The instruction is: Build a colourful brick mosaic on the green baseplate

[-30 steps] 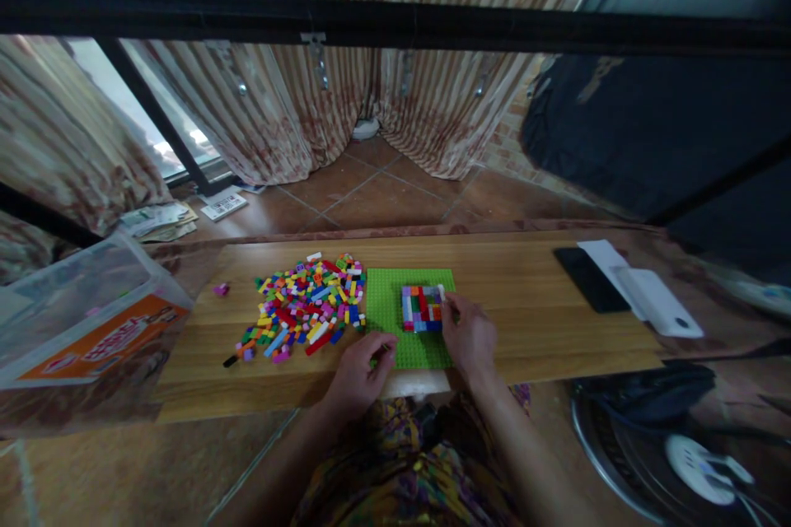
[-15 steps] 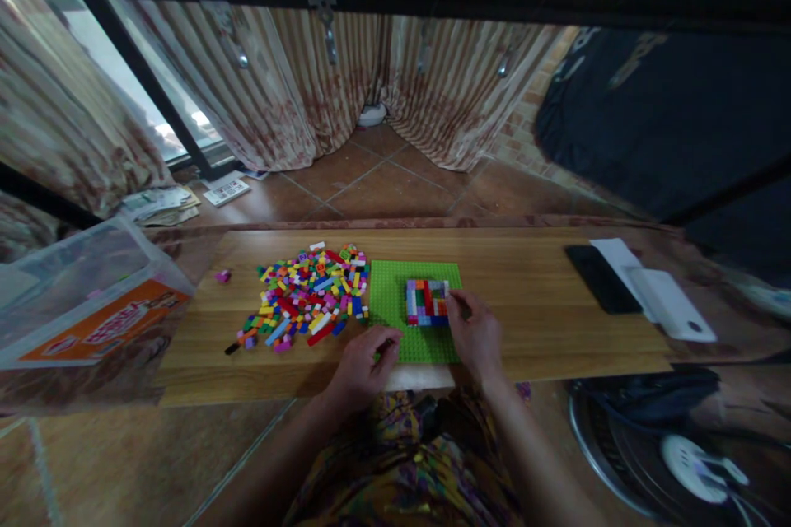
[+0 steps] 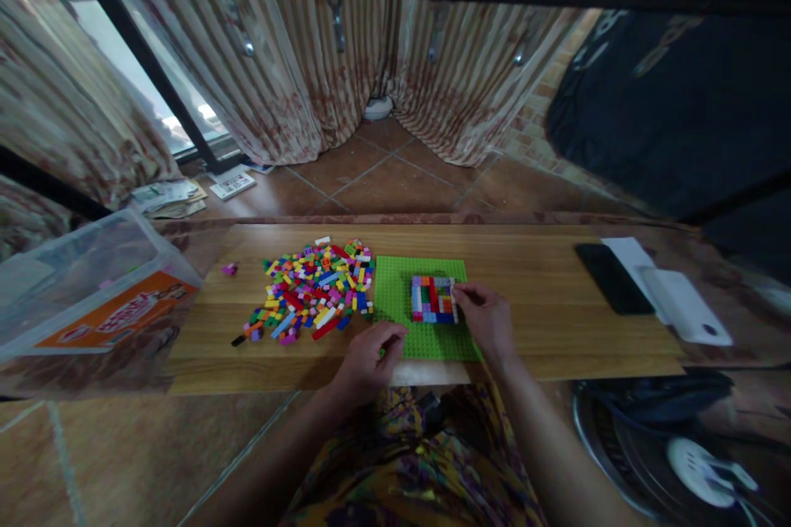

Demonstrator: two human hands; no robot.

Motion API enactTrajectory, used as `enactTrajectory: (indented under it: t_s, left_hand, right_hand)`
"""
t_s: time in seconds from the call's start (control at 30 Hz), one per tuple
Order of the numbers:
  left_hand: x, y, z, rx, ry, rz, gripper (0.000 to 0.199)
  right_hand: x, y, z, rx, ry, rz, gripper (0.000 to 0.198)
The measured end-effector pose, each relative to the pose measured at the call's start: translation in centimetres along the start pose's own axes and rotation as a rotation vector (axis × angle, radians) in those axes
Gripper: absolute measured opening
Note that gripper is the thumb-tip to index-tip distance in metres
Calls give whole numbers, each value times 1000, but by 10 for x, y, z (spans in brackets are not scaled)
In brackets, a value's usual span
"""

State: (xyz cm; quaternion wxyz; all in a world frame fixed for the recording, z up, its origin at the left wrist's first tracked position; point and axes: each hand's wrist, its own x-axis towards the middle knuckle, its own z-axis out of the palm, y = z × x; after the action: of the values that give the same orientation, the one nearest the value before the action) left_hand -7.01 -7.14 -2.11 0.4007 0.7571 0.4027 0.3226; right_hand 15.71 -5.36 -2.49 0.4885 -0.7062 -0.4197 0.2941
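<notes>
A green studded baseplate [image 3: 390, 280] lies on the wooden table. On it is a low, multicoloured toy-brick structure [image 3: 433, 300], roughly square, with a red bar across its middle and white along its right side. My right hand [image 3: 488, 317] pinches the right edge of this structure between thumb and fingertips. At the baseplate's lower left corner rests my left hand [image 3: 371, 358], its fingers curled together; whether a small brick is inside them cannot be seen. Left of the baseplate spreads a pile of loose toy bricks [image 3: 318, 288] in many colours.
A clear plastic box [image 3: 124, 251] with an orange label stands left of the table [image 3: 531, 263]. One pink brick [image 3: 229, 269] lies apart from the pile. At the right are a black phone-like slab [image 3: 615, 280] and a white box-like item [image 3: 685, 305].
The view has shifted slightly. My right hand has drawn a little to the right, showing more of the structure's white right side. My left hand stays nearly in place.
</notes>
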Motion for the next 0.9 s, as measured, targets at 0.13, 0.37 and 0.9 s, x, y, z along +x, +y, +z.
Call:
enactTrajectory:
  t_s: [0.13,0.37,0.9]
  left_hand:
    - [0,-2,1,6,7,9,15]
    - [-2,-3,2,5,17,49,16]
    - [-2,-3,2,-12,16,38,16]
  right_hand:
    - [5,-2,-3,-9,-28,-1,34]
    - [12,3,-7,79,-81,-5,38]
    - [35,5,-6,-149,-87,-113,43]
